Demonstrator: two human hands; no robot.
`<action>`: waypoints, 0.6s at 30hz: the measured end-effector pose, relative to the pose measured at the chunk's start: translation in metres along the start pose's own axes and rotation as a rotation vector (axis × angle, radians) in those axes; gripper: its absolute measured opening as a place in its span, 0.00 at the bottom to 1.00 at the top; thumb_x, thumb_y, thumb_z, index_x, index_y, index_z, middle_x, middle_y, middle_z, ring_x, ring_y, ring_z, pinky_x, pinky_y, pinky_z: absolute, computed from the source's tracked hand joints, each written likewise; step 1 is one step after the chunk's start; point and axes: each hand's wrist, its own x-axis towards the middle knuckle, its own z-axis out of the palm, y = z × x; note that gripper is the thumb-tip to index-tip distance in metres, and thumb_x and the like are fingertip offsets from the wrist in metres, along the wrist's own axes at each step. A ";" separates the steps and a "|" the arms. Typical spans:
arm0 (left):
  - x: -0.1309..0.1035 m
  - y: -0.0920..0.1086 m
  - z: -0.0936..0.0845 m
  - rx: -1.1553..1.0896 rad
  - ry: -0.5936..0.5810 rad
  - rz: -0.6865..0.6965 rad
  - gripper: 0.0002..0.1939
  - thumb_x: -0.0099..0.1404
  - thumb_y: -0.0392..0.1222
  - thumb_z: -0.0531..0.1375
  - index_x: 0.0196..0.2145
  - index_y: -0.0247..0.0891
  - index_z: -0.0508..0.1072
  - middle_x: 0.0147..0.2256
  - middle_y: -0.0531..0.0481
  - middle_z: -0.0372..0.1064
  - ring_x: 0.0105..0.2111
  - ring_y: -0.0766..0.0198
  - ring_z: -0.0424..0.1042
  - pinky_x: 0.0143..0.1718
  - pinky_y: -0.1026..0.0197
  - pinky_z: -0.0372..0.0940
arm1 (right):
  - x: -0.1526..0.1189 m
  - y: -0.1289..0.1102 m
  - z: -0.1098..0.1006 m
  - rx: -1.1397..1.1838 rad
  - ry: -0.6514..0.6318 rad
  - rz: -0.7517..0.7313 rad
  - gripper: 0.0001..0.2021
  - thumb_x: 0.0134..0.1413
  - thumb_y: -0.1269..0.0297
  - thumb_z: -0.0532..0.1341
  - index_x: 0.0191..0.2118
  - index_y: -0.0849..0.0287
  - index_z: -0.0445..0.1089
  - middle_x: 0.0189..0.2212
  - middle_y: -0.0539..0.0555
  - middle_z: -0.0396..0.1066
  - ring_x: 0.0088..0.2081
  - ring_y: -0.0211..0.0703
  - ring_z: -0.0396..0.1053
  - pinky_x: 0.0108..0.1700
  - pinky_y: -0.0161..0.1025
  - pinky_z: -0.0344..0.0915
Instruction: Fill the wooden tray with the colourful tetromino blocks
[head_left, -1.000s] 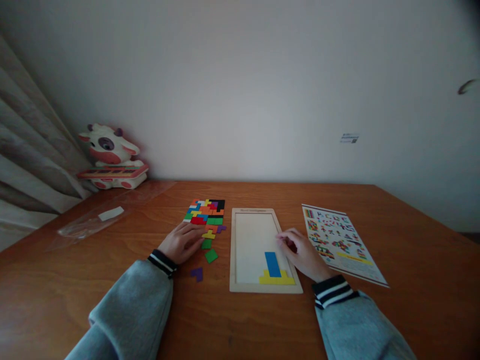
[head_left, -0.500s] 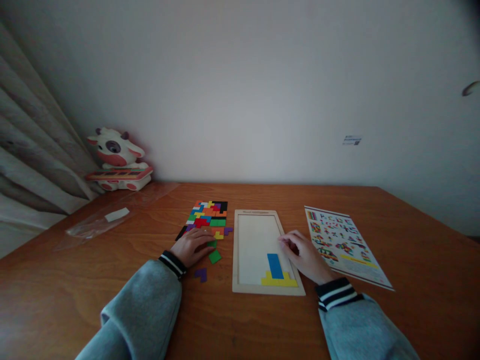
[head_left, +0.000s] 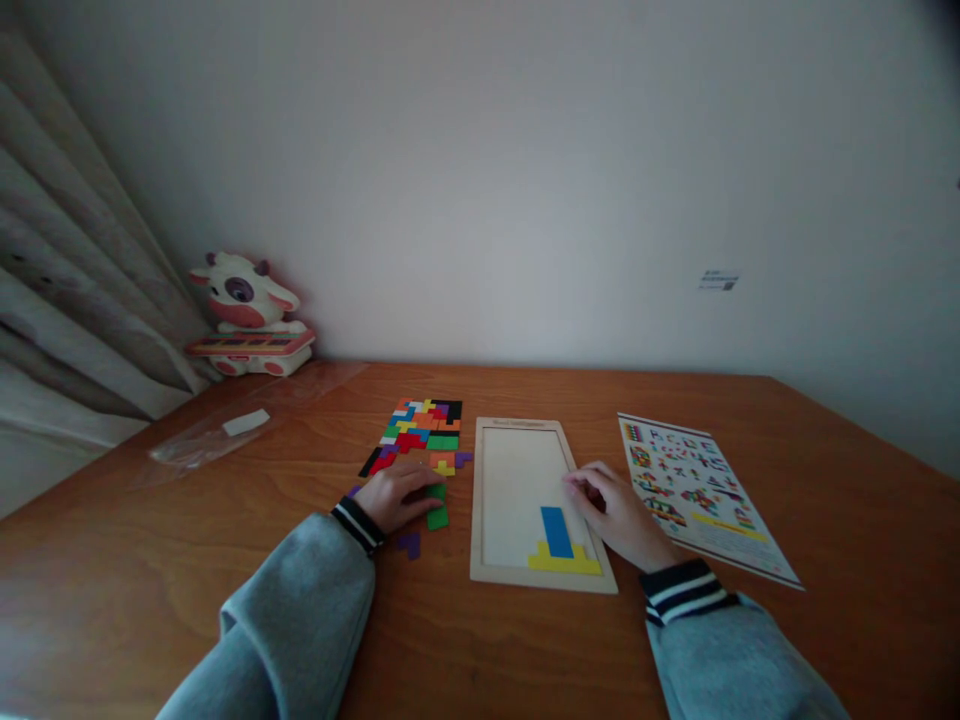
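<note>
My left hand (head_left: 399, 496) lies on the table with its fingers bent against a green puzzle piece (head_left: 437, 518), whose upper part sits partly under the fingertips. Just below this hand is a purple puzzle piece (head_left: 409, 545). Beyond it, many coloured pieces (head_left: 424, 425) lie packed together. My right hand (head_left: 619, 515) rests over the right rim of the wooden puzzle tray (head_left: 475, 500), thumb and fingers curled together; anything between them is hidden. Inside the tray's lower right, a blue piece (head_left: 556, 532) stands above yellow pieces (head_left: 566, 560).
A printed pattern sheet (head_left: 705, 490) lies right of the tray. At the far left, a cow-shaped toy keyboard (head_left: 251, 320) stands against the wall. A clear plastic bag (head_left: 187, 445) with a white label (head_left: 246, 422) lies in front of it, near the curtain (head_left: 82, 300).
The two green parts by my left hand, earlier skewed, now line up, and its fingers reach over them. The view has turned slightly left. My right hand keeps its place on the tray.
</note>
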 end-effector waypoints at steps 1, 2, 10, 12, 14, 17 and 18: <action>0.000 0.001 0.000 -0.012 -0.006 -0.016 0.16 0.68 0.48 0.60 0.49 0.39 0.74 0.42 0.44 0.76 0.41 0.59 0.76 0.44 0.59 0.72 | 0.000 0.000 0.000 -0.003 0.001 -0.001 0.12 0.64 0.57 0.54 0.43 0.55 0.72 0.39 0.56 0.69 0.37 0.46 0.69 0.41 0.45 0.69; 0.000 0.002 -0.001 -0.021 -0.011 -0.036 0.15 0.68 0.48 0.60 0.49 0.39 0.74 0.41 0.44 0.76 0.41 0.60 0.76 0.43 0.59 0.72 | 0.000 -0.001 0.000 -0.005 0.000 -0.002 0.12 0.64 0.57 0.54 0.43 0.55 0.72 0.39 0.56 0.69 0.37 0.46 0.69 0.41 0.45 0.69; 0.004 0.002 -0.005 0.140 0.079 -0.041 0.10 0.70 0.42 0.57 0.44 0.40 0.76 0.41 0.46 0.77 0.42 0.58 0.75 0.47 0.55 0.70 | -0.001 -0.002 -0.001 -0.016 -0.005 -0.010 0.12 0.65 0.57 0.53 0.43 0.55 0.71 0.39 0.56 0.68 0.37 0.46 0.69 0.41 0.46 0.69; 0.001 -0.007 -0.008 0.288 0.189 -0.159 0.10 0.70 0.42 0.56 0.44 0.41 0.76 0.42 0.45 0.76 0.43 0.56 0.74 0.48 0.52 0.68 | -0.001 -0.002 0.000 -0.018 -0.012 -0.009 0.12 0.65 0.57 0.53 0.43 0.55 0.71 0.39 0.56 0.68 0.37 0.46 0.69 0.41 0.45 0.69; -0.005 -0.019 -0.011 0.420 0.265 -0.296 0.12 0.69 0.45 0.57 0.45 0.40 0.75 0.42 0.43 0.76 0.42 0.53 0.74 0.47 0.49 0.69 | -0.001 -0.001 0.000 -0.021 -0.018 -0.009 0.12 0.65 0.57 0.53 0.43 0.55 0.71 0.39 0.56 0.68 0.37 0.46 0.69 0.41 0.45 0.68; -0.016 -0.035 -0.013 0.509 0.265 -0.392 0.15 0.66 0.48 0.58 0.46 0.38 0.74 0.42 0.41 0.76 0.41 0.51 0.75 0.45 0.48 0.70 | -0.001 -0.002 0.000 -0.023 -0.017 -0.011 0.12 0.65 0.57 0.53 0.43 0.55 0.71 0.38 0.55 0.67 0.37 0.46 0.68 0.41 0.45 0.68; -0.018 -0.038 -0.014 0.515 0.254 -0.405 0.16 0.65 0.48 0.58 0.46 0.37 0.74 0.41 0.41 0.76 0.41 0.50 0.75 0.45 0.48 0.70 | -0.001 -0.002 0.000 -0.024 -0.017 -0.011 0.13 0.65 0.57 0.53 0.43 0.55 0.71 0.38 0.55 0.67 0.37 0.46 0.68 0.41 0.45 0.68</action>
